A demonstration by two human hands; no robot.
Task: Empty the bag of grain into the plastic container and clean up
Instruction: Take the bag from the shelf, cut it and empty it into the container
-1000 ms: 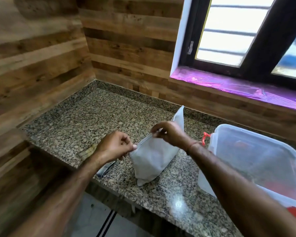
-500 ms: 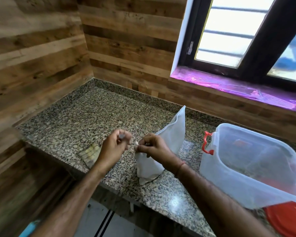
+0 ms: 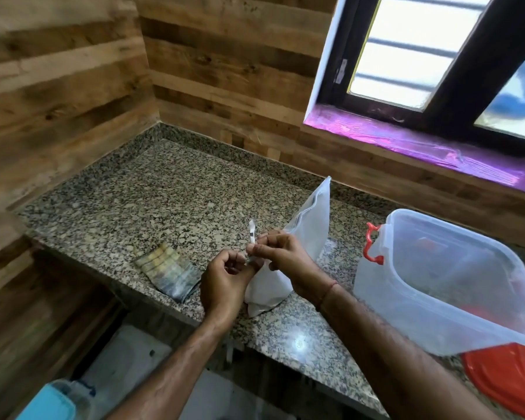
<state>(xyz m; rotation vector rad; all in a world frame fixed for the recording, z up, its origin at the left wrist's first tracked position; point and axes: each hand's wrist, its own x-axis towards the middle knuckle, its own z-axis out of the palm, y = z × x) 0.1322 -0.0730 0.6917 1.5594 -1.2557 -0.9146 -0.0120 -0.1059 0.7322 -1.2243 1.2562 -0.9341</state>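
Observation:
A white bag of grain [image 3: 306, 231] stands on the granite counter [image 3: 170, 201], its far top corner sticking up. My left hand [image 3: 225, 277] and my right hand [image 3: 281, 253] meet at its near top corner. Both pinch a thin strip of the bag's top [image 3: 251, 234], which stands up between the fingers. The clear plastic container [image 3: 443, 283] with a red latch [image 3: 372, 247] stands open to the right of the bag, apart from both hands. Its inside looks bare of grain.
A folded striped cloth [image 3: 169, 274] lies at the counter's front edge, left of my hands. A red lid [image 3: 509, 380] lies under the container's near right corner. Wood-panelled walls close the left and back; a window sill [image 3: 422, 147] runs behind. A blue object [image 3: 52, 401] sits below the counter.
My right hand has slid left along the bag's top to the near corner, meeting my left hand. A thin strip now stands free between the fingers. The camera shifted left.

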